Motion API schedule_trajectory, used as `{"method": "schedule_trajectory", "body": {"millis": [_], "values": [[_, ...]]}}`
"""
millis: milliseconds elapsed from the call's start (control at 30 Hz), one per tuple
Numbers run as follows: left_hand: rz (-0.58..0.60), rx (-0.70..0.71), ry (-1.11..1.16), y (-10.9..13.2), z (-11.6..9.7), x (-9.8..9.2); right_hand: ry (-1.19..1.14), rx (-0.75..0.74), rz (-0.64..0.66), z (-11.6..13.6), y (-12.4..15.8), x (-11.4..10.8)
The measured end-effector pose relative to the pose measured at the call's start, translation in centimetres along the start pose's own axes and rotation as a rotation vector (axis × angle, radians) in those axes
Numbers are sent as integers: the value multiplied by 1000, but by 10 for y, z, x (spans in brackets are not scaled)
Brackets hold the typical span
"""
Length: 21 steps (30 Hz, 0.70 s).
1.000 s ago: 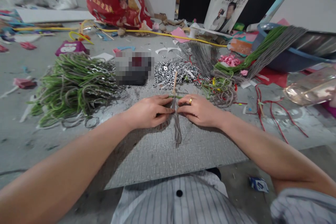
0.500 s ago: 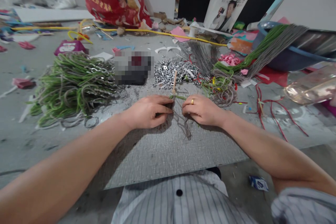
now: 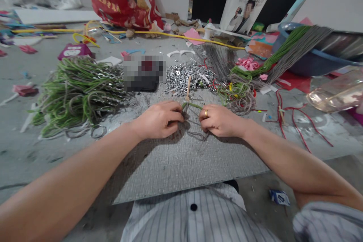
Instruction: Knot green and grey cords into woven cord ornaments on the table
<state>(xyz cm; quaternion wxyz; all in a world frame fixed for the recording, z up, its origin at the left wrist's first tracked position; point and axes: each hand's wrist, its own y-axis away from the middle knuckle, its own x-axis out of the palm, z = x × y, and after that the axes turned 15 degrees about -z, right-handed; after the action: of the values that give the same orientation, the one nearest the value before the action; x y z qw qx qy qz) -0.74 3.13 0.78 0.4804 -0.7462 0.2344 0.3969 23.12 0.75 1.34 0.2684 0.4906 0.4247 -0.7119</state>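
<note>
Between my hands a green and grey cord (image 3: 195, 105) runs out to both sides from the foot of a thin wooden stick (image 3: 188, 87) on the table. The fingers of my left hand (image 3: 163, 120) are closed on the cord's left part. My right hand (image 3: 219, 120), with a ring on one finger, pinches the cord on the right. Loose grey strands (image 3: 195, 134) droop below, between the two hands. My fingers hide the cord's ends. Just behind the stick lies a heap of small metal rings or nuts (image 3: 181, 77).
To the left lies a big bundle of green and grey cords (image 3: 76, 94) with metal chains, beside a dark blurred object (image 3: 144, 83). On the right are tangled cords (image 3: 241, 98), red cords (image 3: 295, 109), a blue basin (image 3: 300, 64) and a clear bottle (image 3: 337, 92). A red bag (image 3: 124, 0) stands behind.
Both hands have moved slightly apart, drawing the cord outward from the stick. The loose grey strands have shifted, and more of the green cord shows.
</note>
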Motion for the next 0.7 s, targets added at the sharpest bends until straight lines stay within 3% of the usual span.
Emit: {"method": "schedule_trajectory", "body": {"millis": [267,500,600,700], "values": [[38,-1,4,-1,-2,-3,-10,30,76,4,-1,-7],[-51,-74,-52,-1,-3,6,156,356,-144,10,-5,5],[-101,-172,-182,0,-5,12,279,430,-77,15,-9,12],[-49,-184,-304,-1,-8,15,340,452,27,19,-14,12]]}}
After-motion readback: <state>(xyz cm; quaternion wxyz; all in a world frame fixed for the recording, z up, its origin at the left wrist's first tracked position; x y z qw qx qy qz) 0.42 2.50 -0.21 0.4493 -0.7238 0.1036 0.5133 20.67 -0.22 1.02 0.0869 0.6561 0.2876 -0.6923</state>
